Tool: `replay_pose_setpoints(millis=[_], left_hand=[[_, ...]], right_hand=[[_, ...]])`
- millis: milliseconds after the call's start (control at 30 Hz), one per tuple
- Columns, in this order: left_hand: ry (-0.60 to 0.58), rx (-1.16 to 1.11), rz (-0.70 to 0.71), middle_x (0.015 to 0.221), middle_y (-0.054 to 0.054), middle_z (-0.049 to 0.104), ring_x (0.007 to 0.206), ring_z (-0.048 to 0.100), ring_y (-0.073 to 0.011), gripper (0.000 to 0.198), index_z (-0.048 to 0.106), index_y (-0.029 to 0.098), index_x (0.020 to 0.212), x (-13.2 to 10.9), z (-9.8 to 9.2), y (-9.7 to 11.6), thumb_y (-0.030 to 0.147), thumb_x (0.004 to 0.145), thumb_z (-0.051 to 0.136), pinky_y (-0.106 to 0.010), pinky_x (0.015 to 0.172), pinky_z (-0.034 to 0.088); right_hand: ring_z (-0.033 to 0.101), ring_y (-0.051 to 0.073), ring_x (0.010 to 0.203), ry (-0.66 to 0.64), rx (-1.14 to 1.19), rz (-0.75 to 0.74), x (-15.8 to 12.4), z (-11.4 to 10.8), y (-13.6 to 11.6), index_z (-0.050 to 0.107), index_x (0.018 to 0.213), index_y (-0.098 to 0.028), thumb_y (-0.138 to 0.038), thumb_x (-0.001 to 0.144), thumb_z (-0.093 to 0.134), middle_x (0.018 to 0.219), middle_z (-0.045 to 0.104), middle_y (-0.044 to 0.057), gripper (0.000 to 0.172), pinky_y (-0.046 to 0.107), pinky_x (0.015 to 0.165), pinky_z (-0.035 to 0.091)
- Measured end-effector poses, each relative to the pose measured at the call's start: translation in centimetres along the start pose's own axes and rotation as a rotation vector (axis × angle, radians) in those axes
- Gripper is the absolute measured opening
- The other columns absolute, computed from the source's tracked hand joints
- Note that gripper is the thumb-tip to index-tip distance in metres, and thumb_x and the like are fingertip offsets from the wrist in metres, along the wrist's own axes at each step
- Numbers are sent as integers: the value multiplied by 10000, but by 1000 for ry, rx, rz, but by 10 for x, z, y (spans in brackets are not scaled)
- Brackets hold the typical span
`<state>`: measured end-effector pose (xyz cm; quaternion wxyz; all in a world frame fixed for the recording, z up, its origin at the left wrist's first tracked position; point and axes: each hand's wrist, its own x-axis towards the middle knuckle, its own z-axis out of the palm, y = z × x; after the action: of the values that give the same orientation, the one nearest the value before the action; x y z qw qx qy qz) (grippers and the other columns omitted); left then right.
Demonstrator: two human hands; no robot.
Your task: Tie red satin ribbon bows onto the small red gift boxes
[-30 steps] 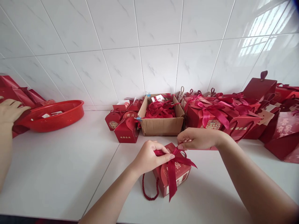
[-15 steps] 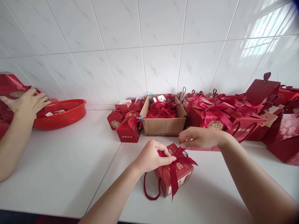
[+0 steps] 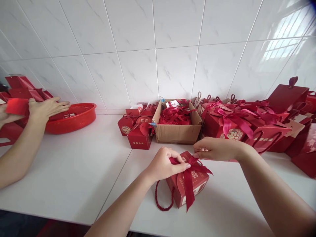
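Observation:
A red gift box (image 3: pixel 197 184) with light printed characters lies on the white table in front of me. Across its top runs a dark red ribbon (image 3: pixel 189 187), looped and crossed, with one tail hanging over the near side. My left hand (image 3: pixel 168 164) pinches the ribbon at the crossing between thumb and forefinger. On the far right side of the box, my right hand (image 3: pixel 212 148) has its fingers closed on another part of the ribbon, partly hidden by the hand. A twisted red cord handle (image 3: pixel 163 207) loops out from the box's left side onto the table.
Behind the box stands a cardboard box (image 3: pixel 177 134) full of red ribbons. Small red boxes (image 3: pixel 139 136) sit left of it, and several ribboned boxes (image 3: pixel 227 125) crowd the right. At left, a co-worker's hands (image 3: pixel 44 108) handle red cardboard beside a red plastic basket (image 3: pixel 81 118).
The view has shifted slightly, so the scene sits a little differently. The ribbon crossing looks drawn tighter between my hands. The co-worker's second hand now shows, with a red piece.

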<state>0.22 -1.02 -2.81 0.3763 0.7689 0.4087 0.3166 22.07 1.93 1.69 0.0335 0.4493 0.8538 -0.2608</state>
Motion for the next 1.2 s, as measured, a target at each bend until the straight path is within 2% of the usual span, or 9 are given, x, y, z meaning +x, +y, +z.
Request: replay_pose_setpoints(millis=[367,533,633,733,767,867,967,1033,1200], left_hand=[[90,106,130,573,8,625,662,521,-132,188,725,204,634,5,-6,-7,372,719,719,-276,743,406],[78,119,118,598,4,547,666,483,-138,213,727,199,660,8,-11,-10,406,711,718,-267,652,386],[67,81,109,622,6,522,700,495,-142,222,713,193,661,7,-12,-11,406,726,705,-272,689,390],[79,28,108,650,0,550,743,513,-149,251,686,185,645,7,-14,-11,397,777,655,-281,748,390],[88,7,107,668,-4,565,755,520,-150,262,676,183,641,7,-14,-12,394,791,640,-283,762,390],[110,-47,97,715,-14,588,766,540,-153,282,661,175,638,8,-15,-12,395,809,616,-286,773,395],[106,-69,84,728,-19,590,760,556,-154,284,663,172,646,9,-14,-12,398,811,613,-287,767,404],[94,-79,88,733,-20,598,766,564,-154,276,667,172,656,10,-12,-12,394,811,614,-285,774,408],[88,-98,97,735,-19,599,762,572,-148,276,660,170,648,9,-10,-13,384,816,611,-275,762,415]], right_hand=[[341,107,550,-9,21,85,-4,-2,-5,434,690,-191,-467,885,401,671,431,-13,340,232,481,272],[341,108,541,-17,-10,75,-3,-1,-7,435,667,-188,-440,871,426,656,434,-9,325,239,474,270],[433,129,575,20,-9,110,-4,-1,-8,486,685,-195,-429,855,457,706,521,9,291,244,490,318],[566,179,739,50,39,105,-7,-2,-8,579,837,-222,-322,817,517,900,623,35,120,263,580,419],[586,191,798,39,62,99,-8,-2,-8,592,923,-234,-275,798,531,962,632,41,145,267,613,442],[598,218,925,-29,113,81,-11,-2,-9,508,1226,-272,-197,728,579,1095,619,57,509,264,651,477],[574,264,1034,-74,109,32,-10,0,-9,251,1450,-309,-222,643,679,1229,569,73,919,287,710,498],[533,294,1127,-84,122,-26,-9,2,-10,102,1494,-307,-241,587,736,1336,499,86,1109,316,806,494],[334,298,1344,-135,253,-282,-4,5,-15,66,1499,-287,-228,582,761,1504,300,64,1153,340,1027,381]])
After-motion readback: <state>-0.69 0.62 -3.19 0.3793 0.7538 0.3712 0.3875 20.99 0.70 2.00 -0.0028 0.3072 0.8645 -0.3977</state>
